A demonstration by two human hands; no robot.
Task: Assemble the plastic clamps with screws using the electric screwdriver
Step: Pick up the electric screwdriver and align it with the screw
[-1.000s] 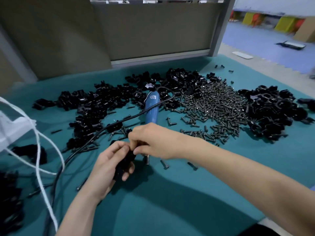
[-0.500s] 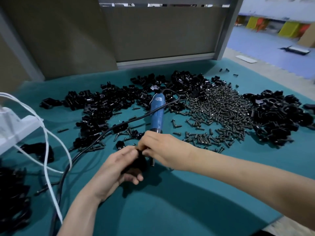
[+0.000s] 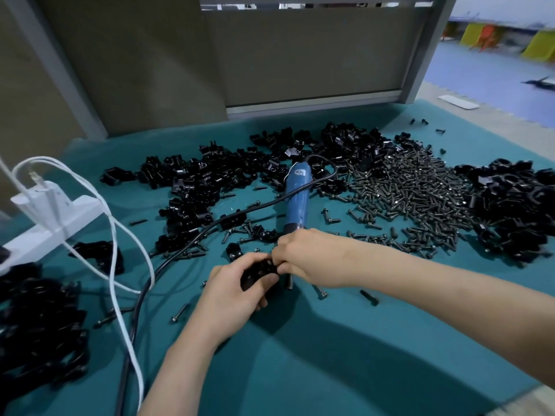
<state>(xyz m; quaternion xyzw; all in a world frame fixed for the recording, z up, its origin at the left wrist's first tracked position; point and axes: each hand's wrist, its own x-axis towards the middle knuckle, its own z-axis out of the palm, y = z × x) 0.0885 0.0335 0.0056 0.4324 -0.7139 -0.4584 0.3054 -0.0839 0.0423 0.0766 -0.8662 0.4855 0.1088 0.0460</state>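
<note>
Teal mat (image 3: 330, 361) middle, left hand (image 3: 229, 295) gripping clamp (image 3: 259, 273), right hand (image 3: 310, 259) pinching

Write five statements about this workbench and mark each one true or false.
1. The left hand holds a black plastic clamp. True.
2. The pile of screws lies to the right of the blue electric screwdriver. True.
3. The right hand grips the screwdriver. False: the screwdriver lies on the teal mat; that hand pinches at the clamp.
4. The white power strip sits at the mat's right edge. False: it sits at the left.
5. The screwdriver's cable is black. True.
</note>
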